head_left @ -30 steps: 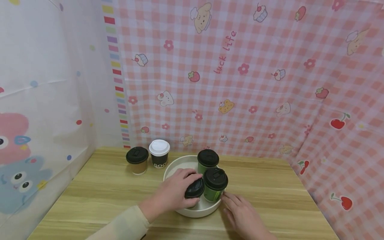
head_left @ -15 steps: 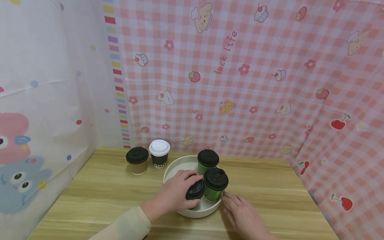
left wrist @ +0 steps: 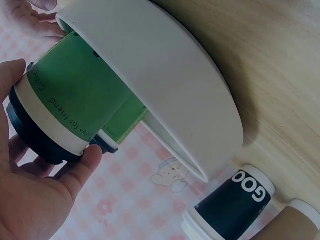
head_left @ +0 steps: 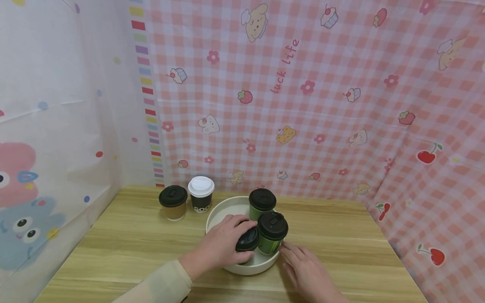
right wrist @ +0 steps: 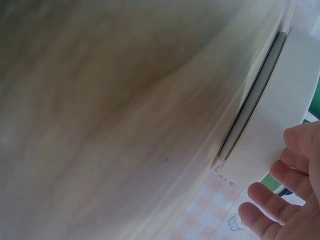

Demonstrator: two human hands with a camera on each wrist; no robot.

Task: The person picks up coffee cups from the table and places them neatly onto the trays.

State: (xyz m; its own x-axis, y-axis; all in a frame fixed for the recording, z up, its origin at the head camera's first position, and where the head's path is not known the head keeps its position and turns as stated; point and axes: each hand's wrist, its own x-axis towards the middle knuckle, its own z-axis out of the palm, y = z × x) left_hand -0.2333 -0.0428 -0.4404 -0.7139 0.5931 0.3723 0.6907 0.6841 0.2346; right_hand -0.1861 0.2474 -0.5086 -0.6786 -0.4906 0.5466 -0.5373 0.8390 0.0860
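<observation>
Gripping the black-lidded green cup [left wrist: 82,90] between thumb and curled fingers, the left hand [head_left: 225,240] holds it within the rim of the round white tray [head_left: 251,269], beside the front-right green cup [head_left: 270,237] and the rear green cup [head_left: 262,202]. The right hand [head_left: 308,271] sits at the tray's outer wall, fingers loosely extended, tips slightly spread. A white-lidded cup [head_left: 201,195] stands left of the tray.

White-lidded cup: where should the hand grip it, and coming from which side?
Grip the white-lidded cup around its dark body, just below the lid, probably from the front: it stands upright, narrowing downward, with the brown cup at its left, the tray at its right and the cloth behind.
</observation>
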